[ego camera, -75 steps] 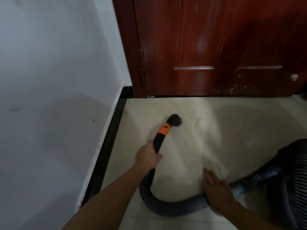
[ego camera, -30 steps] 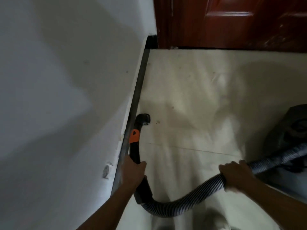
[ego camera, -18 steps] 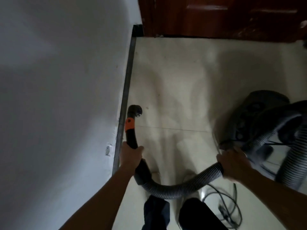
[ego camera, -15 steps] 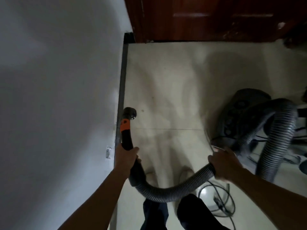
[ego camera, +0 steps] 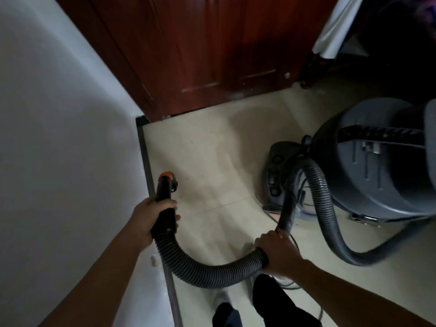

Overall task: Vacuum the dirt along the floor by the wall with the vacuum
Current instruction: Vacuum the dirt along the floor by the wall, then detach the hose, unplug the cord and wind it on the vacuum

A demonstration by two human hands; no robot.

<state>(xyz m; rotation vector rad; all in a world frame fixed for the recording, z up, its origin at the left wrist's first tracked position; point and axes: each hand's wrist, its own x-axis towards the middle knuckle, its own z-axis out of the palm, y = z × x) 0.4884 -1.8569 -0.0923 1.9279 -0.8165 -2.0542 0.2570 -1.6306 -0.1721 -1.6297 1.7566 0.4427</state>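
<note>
Clasps the black nozzle [ego camera: 164, 193] in the left grip [ego camera: 151, 219], just beside the wall [ego camera: 70, 142]. Clasps the ribbed hose [ego camera: 207, 272] in the right grip [ego camera: 279, 254].

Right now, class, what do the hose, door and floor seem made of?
Hose: likely flexible plastic, grey and ribbed. Door: seemingly wood, reddish-brown with a glossy sheen and raised panels. Floor: probably glazed tile, pale, with a straight joint line.

The nozzle pipe [ego camera: 164, 192] sits at the floor's [ego camera: 212, 149] left edge, just beside the skirting [ego camera: 146, 161] below the wall [ego camera: 59, 161]. The door [ego camera: 200, 55] closes the far edge. The vacuum body [ego camera: 377, 175] stands right, the hose [ego camera: 207, 272] looping between.
</note>
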